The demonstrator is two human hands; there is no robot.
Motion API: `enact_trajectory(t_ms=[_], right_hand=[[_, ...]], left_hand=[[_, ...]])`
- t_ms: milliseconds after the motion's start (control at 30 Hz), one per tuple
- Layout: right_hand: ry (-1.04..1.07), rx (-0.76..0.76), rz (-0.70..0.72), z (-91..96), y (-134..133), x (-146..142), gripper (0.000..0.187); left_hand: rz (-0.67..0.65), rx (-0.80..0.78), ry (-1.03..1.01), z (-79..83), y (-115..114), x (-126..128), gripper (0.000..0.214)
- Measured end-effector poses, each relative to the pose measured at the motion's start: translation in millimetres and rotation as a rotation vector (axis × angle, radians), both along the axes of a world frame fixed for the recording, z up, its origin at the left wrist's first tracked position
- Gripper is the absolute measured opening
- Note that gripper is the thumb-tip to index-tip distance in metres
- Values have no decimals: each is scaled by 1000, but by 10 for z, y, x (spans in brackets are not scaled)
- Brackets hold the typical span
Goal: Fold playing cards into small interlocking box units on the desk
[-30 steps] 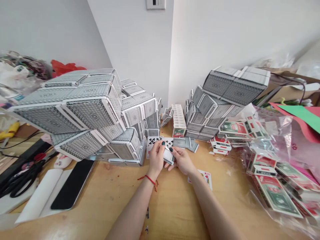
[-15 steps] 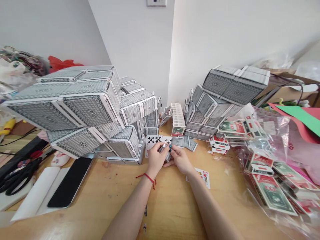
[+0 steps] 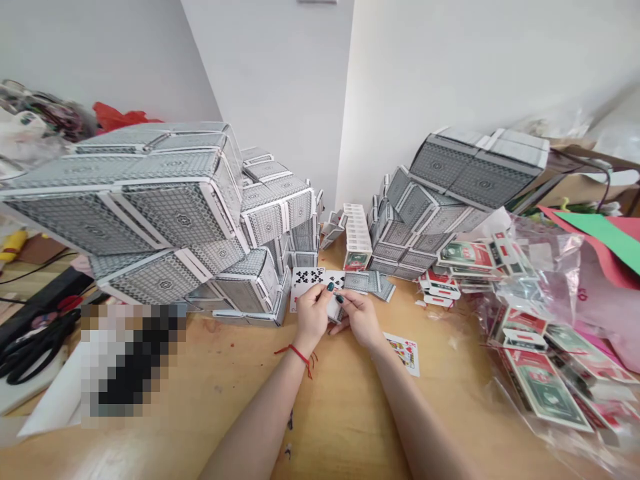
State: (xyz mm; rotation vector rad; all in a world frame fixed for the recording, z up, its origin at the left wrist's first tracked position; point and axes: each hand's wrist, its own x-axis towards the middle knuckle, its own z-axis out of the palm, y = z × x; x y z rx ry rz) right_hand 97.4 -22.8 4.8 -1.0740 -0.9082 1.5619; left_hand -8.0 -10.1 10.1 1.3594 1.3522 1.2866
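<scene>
My left hand (image 3: 312,316) and my right hand (image 3: 361,319) meet at the middle of the wooden table (image 3: 345,413), both pinched on a small stack of playing cards (image 3: 335,309) held between them. Just beyond the hands lie face-up club cards (image 3: 307,278) and a few face-down grey-backed cards (image 3: 369,283). A face-up king card (image 3: 403,351) rests on the table right of my right wrist. A red string bracelet circles my left wrist.
Tall heaps of grey patterned card boxes stand at the left (image 3: 165,213) and back right (image 3: 440,193). Red and green card packs in plastic bags (image 3: 540,340) fill the right side. Scissors (image 3: 30,347) and a blurred dark object lie at the left.
The hands stay together on the card stack, fingers shifting slightly over it. The view has tilted a little downward.
</scene>
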Motion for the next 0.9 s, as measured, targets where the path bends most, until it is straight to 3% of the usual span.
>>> enact_trajectory(t_ms=[267,533,733,900], right_hand=[[84,-9,-74,25,9,-79,41],[21,101,-108,-57,74,-28,24],[155,64,13,-22,61,-5,24],[182,84,64,31,22,25,36]], left_hand=[[157,-31,40,-15,35,18,20],[-4,81,18,-82,63,7,31],[110,42,177,-81,90,-30,31],[107,46,146,-54,73,-18,29]])
